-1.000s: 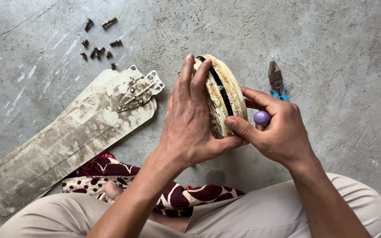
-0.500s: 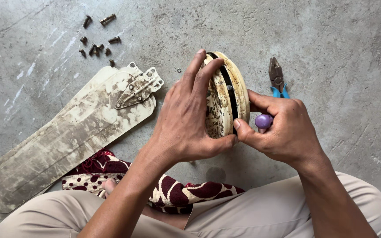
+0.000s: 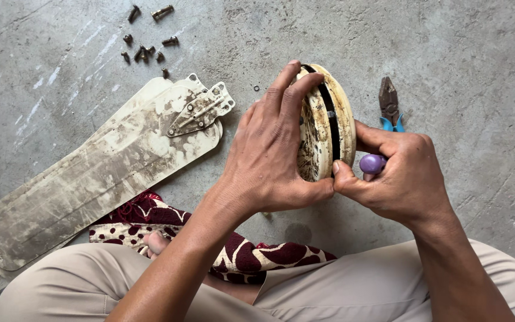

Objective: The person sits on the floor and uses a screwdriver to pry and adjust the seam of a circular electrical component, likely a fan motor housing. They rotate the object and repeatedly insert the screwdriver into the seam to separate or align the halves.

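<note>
While the left hand (image 3: 269, 155) still grips the dirty round fan housing (image 3: 326, 122) upright above the floor (image 3: 478, 53), the right hand (image 3: 406, 176), closed on a purple-handled tool (image 3: 372, 163), has edged closer against its rim; fan blade (image 3: 96, 173) alongside.

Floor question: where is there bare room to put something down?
The concrete floor is bare at the upper right, beyond the pliers, and at far left above the fan blades. It is crowded by the screws and around both hands.
</note>
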